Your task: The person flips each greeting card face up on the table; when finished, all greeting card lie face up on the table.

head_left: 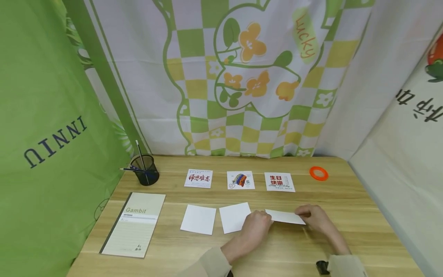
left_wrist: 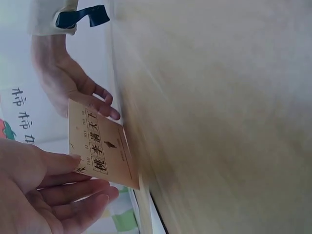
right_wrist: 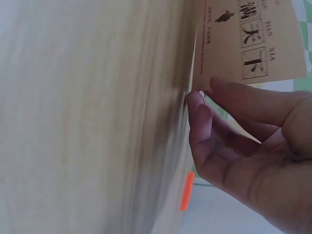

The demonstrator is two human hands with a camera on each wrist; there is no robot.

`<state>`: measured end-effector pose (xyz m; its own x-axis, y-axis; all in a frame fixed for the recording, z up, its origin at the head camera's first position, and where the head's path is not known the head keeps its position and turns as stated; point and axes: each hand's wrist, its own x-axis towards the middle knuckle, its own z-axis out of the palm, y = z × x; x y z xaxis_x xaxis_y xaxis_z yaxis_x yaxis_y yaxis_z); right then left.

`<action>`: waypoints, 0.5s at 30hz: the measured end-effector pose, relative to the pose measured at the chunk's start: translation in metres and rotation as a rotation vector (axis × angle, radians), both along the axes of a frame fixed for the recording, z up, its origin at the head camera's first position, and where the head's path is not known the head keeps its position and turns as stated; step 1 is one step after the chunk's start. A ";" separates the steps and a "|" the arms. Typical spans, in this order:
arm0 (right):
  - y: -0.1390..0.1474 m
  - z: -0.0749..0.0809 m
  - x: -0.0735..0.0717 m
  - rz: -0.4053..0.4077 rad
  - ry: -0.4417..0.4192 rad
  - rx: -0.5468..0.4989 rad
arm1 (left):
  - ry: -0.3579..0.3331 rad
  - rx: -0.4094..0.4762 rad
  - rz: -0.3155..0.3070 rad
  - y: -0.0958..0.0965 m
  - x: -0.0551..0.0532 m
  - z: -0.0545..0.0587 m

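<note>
Both hands hold one square card [head_left: 285, 216] tilted up off the wooden table, its blank white back showing in the head view. Its tan face, printed with dark characters, appears in the left wrist view as a card [left_wrist: 105, 146]. My left hand [head_left: 254, 231] pinches the left side between thumb and fingers. At the opposite side, my right hand [head_left: 316, 219] pinches a lower corner with thumb and fingertips, clearest in the right wrist view. Left of the hands lie two blank white cards, one near my left hand [head_left: 235, 217] and another farther left [head_left: 198, 219].
Behind lie three printed cards: a left one [head_left: 198, 178], a middle one [head_left: 240, 180] and a right one [head_left: 279, 182]. An orange ring [head_left: 318, 173] lies back right. A notebook [head_left: 134, 225] and a black mesh pen holder [head_left: 147, 171] are on the left. Curtains hang around the table.
</note>
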<state>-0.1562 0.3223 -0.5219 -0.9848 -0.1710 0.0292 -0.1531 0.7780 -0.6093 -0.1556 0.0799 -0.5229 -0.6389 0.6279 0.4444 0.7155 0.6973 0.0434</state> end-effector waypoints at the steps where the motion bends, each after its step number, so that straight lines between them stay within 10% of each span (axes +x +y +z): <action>1: 0.001 0.000 0.000 -0.007 0.001 0.004 | 0.002 0.009 0.003 0.000 -0.001 0.001; 15: -0.002 0.001 0.009 -0.088 -0.046 -0.037 | -0.018 0.071 0.008 -0.001 -0.008 0.008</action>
<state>-0.1475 0.3198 -0.5214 -0.9964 -0.0837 -0.0121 -0.0564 0.7643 -0.6424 -0.1637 0.0786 -0.5148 -0.6518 0.5902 0.4762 0.7087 0.6976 0.1054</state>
